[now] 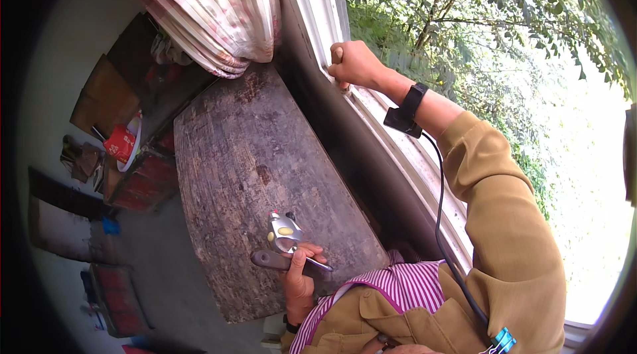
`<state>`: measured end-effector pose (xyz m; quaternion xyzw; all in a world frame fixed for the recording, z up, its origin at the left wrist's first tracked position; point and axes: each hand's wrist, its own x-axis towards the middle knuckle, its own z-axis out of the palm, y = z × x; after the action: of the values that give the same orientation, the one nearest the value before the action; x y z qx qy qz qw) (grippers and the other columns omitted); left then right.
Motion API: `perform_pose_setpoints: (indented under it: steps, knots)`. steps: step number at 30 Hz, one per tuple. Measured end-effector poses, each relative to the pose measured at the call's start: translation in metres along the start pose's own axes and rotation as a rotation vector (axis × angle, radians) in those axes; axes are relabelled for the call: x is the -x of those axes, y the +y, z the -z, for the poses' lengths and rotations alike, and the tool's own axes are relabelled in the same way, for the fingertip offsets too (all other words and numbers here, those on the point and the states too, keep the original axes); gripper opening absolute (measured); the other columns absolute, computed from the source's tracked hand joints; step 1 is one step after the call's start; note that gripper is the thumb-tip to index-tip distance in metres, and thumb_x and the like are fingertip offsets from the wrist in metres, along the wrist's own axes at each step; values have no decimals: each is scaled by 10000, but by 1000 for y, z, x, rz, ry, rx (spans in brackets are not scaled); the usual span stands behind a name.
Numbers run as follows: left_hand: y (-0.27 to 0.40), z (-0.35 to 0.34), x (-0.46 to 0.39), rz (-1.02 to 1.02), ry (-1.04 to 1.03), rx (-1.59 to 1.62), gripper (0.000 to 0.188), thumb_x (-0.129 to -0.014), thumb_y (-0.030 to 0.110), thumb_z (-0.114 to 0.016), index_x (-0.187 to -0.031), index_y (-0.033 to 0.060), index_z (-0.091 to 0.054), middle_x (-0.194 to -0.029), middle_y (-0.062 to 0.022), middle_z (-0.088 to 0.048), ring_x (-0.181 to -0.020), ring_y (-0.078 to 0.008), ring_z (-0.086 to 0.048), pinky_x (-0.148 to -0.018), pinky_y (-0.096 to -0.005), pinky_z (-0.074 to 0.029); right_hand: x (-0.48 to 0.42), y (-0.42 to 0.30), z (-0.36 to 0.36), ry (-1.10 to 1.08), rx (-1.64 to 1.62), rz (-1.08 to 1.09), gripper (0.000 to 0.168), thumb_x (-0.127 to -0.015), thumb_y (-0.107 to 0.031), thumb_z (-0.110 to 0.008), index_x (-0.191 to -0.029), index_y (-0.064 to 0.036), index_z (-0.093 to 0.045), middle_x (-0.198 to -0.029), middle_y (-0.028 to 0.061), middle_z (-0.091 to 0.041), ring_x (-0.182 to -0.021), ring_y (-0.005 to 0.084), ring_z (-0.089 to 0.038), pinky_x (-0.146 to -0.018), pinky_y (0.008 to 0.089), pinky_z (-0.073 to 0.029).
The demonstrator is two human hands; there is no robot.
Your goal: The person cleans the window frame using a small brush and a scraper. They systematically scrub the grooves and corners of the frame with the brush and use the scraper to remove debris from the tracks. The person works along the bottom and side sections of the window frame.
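My left hand (300, 274), at the lower middle, has its thumb closed over a brown-handled metal tool (268, 259) with a hole in the handle end. Against it, above the fingers, is a silver gadget (285, 229) with cream ovals, a ring-shaped opening and a red tip; its exact kind cannot be told. Both are over the near end of a worn wooden tabletop (254, 165). Up at the right, my right hand (356, 65) has its fingers curled around the edge of a white window frame (318, 10); its palm side is hidden.
A patterned curtain (214, 10) hangs at the top, beside the window. A dark gap runs between tabletop and sill. On the left are a red container (119, 143) with a white rim and red-fronted furniture (144, 180). A black cable (439, 204) runs along my right sleeve. Branches are outside.
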<state>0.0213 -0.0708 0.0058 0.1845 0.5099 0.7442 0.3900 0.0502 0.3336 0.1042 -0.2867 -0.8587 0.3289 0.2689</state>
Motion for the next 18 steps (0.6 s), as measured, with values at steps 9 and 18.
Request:
perform_pose_setpoints:
  steps: [9,18]
  knots:
    - [-2,-8,-5,53,-85,-55,219,-932,222,-549,-849,21,-571,-885,-142,-618,-732,-213,-594,-713,-341,-500,-5,-5,28,204,-76,129,112,-729,-96,-612,-651,-30,-565,-572,105,-642,-537,190,-656,-585,302,-521]
    - [-1,-11,-7,62,-83,-42,230,-924,248,-555,-818,44,-559,-880,-139,-612,-713,-218,-574,-709,-355,-485,53,157,139,388,236,-201,97,-770,-63,-571,-707,-24,-633,-688,149,-655,-560,181,-657,-526,311,-527]
